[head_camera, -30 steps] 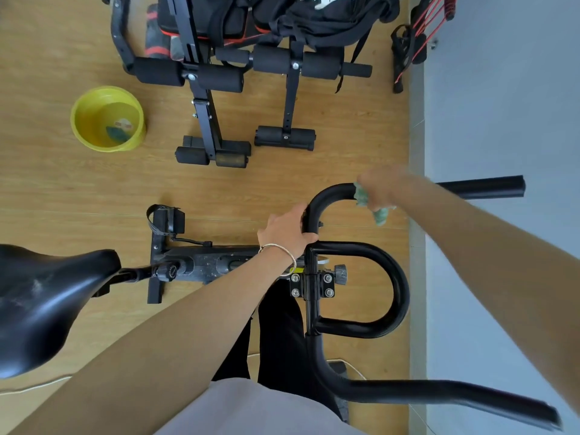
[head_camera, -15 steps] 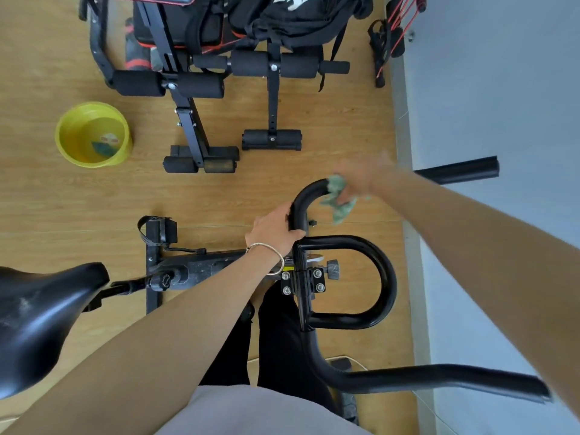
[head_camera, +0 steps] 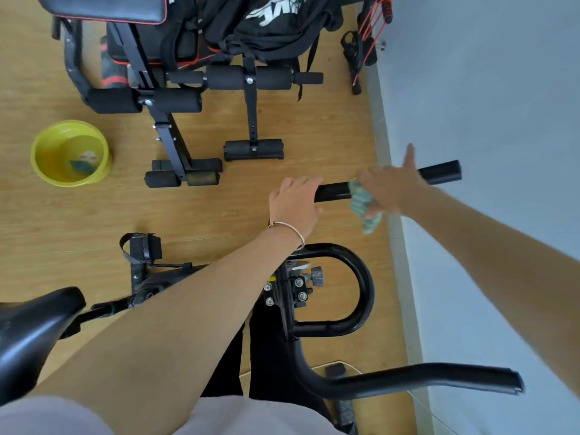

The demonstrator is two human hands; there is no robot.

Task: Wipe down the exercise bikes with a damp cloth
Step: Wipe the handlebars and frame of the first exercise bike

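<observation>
I look down on a black exercise bike: its far handlebar arm (head_camera: 442, 172) runs left to right, the inner loop (head_camera: 365, 287) lies below it, and the near arm (head_camera: 423, 379) points right. My left hand (head_camera: 293, 204) grips the bend of the far arm. My right hand (head_camera: 390, 189) holds a green cloth (head_camera: 364, 204) wrapped on that arm just right of my left hand, blurred, with one finger pointing up. The black saddle (head_camera: 28, 334) sits at lower left.
A yellow basin (head_camera: 40, 155) with water and another green cloth stands on the wooden floor at left. Black bench frames (head_camera: 175, 146) and a black bag (head_camera: 266, 23) fill the top. A pale wall (head_camera: 502, 120) runs along the right side. A pedal (head_camera: 141, 249) sticks out left.
My right hand has slid the cloth rightward along the far handlebar arm. My left hand has shifted up onto the bend. The view has tilted, so everything sits lower in frame.
</observation>
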